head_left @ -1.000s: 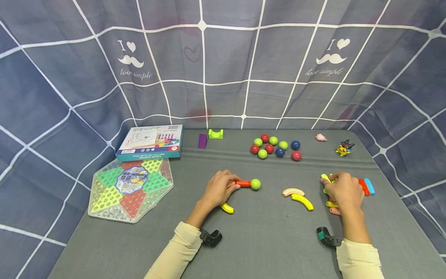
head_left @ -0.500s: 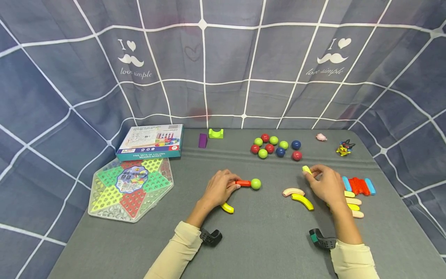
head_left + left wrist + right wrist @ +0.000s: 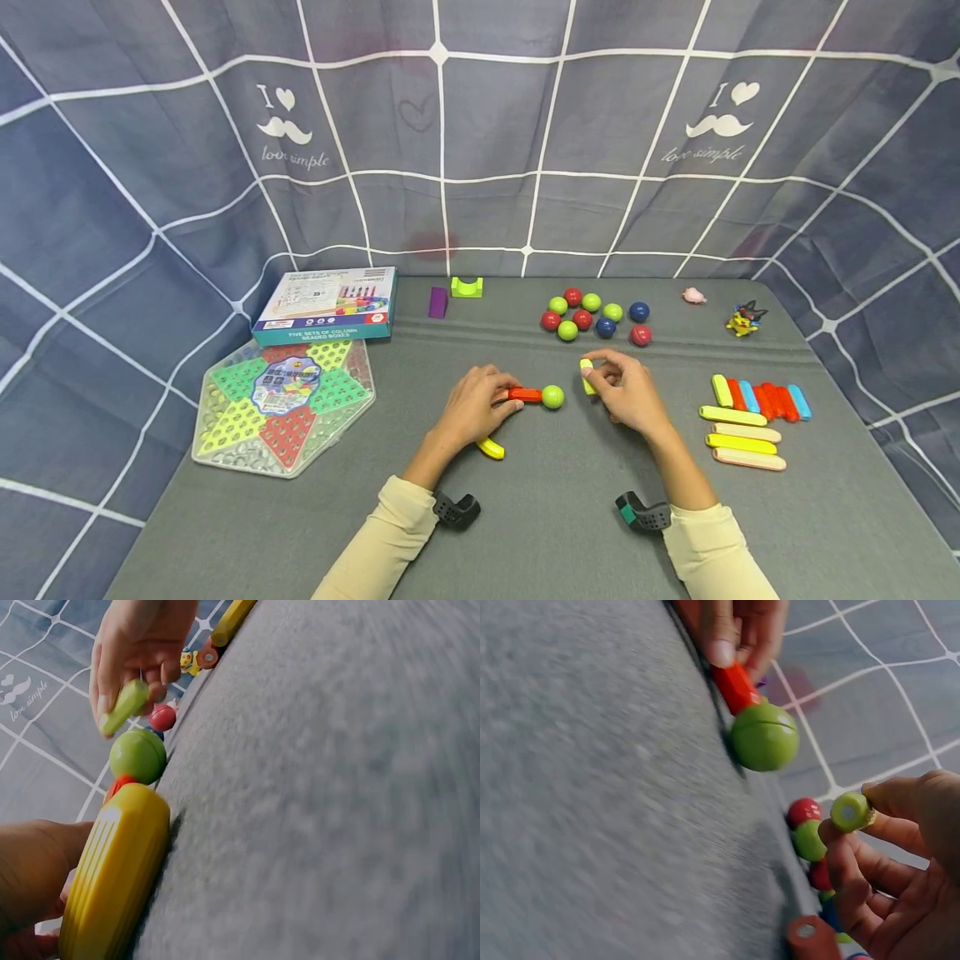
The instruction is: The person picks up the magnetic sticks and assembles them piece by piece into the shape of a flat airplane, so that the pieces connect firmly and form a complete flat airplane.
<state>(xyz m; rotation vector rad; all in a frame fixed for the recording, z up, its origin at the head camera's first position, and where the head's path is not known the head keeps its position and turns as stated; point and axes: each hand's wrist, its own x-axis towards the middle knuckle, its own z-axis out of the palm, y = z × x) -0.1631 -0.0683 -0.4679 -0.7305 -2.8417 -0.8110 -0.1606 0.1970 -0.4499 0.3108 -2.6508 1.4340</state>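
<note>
My left hand pinches a red magnetic stick lying on the table. A green ball touches the stick's right end. Beside the left hand is a curved yellow rod, large in the left wrist view. Between thumb and fingertips my right hand pinches a short yellow-green stick, held up a little right of the green ball. Its round end, with a metal-looking centre, faces the right wrist camera. A pinkish rod end shows below that hand; in the head view the hand and forearm hide that spot.
Several red, green and blue balls lie at the back. Straight sticks lie in rows at right, near two small figures. A box and a hexagonal game board are at left, with a purple block behind.
My right hand has picked the yellow-green stick from the rows at right and carried it left, close to the green ball. My left hand has stayed on the red stick.
</note>
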